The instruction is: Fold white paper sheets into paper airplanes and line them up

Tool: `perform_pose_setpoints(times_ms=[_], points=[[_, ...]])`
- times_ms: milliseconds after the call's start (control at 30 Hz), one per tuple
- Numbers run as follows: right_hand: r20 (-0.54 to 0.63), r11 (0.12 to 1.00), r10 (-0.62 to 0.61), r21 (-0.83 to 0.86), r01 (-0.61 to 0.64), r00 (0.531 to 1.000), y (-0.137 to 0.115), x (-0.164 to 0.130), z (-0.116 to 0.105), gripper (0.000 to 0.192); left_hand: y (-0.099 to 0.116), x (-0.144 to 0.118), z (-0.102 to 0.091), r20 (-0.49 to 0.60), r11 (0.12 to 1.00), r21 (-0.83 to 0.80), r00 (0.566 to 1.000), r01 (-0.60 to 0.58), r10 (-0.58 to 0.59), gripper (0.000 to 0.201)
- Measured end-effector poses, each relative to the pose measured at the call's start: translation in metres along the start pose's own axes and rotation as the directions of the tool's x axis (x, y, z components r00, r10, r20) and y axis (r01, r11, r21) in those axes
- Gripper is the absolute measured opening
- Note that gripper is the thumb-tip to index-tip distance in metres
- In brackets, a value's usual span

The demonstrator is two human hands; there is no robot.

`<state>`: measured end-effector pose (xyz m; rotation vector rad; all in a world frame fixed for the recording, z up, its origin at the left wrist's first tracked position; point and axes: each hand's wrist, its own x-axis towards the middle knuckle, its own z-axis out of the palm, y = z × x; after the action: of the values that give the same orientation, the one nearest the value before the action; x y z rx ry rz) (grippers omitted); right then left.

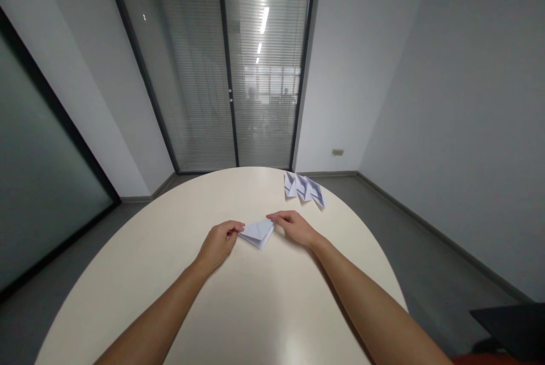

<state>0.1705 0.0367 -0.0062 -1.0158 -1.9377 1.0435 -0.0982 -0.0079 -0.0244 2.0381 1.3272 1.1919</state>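
Note:
A white folded paper [258,233], roughly triangular with its point toward me, is held just over the middle of the table. My left hand [220,243] pinches its left corner between thumb and fingers. At the opposite corner, the thumb and index finger of my right hand [293,226] close on the paper's edge. Creases and layered flaps show on its upper face. Beyond my right hand, several folded paper pieces [303,188] lie side by side in an overlapping row near the table's far edge.
The round cream table [238,319] fills the foreground. Behind it stands a glass door [268,98] with blinds, beside a wall with a socket plate [338,152]. A dark object [511,325] juts in at the lower right, past the table's edge.

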Motion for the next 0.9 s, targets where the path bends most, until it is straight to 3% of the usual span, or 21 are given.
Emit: perform_pose_setpoints(times_ms=[300,400,500,600,700,800,900], points=[[-0.013,0.994,-0.009,-0.107,0.008,1.000,0.000,-0.002,0.001,0.035,0.018,-0.003,-0.003,0.063,0.983,0.182,0.997,0.027,-0.040,0.023],[-0.011,0.986,-0.032,-0.162,0.030,0.999,0.000,-0.002,0.002,0.031,0.032,-0.005,-0.004,0.088,0.953,0.287,0.993,-0.096,0.074,0.022],[-0.011,0.951,-0.069,-0.302,0.062,0.998,-0.002,-0.002,0.001,0.026,0.046,-0.008,-0.001,0.194,0.904,0.348,0.962,-0.249,0.191,0.029],[-0.033,0.874,-0.125,-0.476,0.095,0.992,-0.006,-0.004,-0.001,0.023,0.053,-0.011,0.004,0.321,0.860,0.387,0.923,-0.333,0.213,0.034],[-0.039,0.772,-0.223,-0.618,0.152,0.974,-0.016,-0.006,-0.002,0.028,0.054,-0.010,0.008,0.375,0.828,0.433,0.907,-0.356,0.193,0.038],[0.057,0.731,-0.243,-0.646,0.221,0.968,-0.032,-0.011,0.005,0.041,0.053,-0.006,0.010,0.396,0.805,0.475,0.903,-0.356,0.166,0.044],[0.209,0.744,-0.103,-0.633,0.214,0.973,-0.043,-0.017,0.017,0.054,0.053,-0.001,0.013,0.403,0.797,0.504,0.907,-0.334,0.126,0.048]])
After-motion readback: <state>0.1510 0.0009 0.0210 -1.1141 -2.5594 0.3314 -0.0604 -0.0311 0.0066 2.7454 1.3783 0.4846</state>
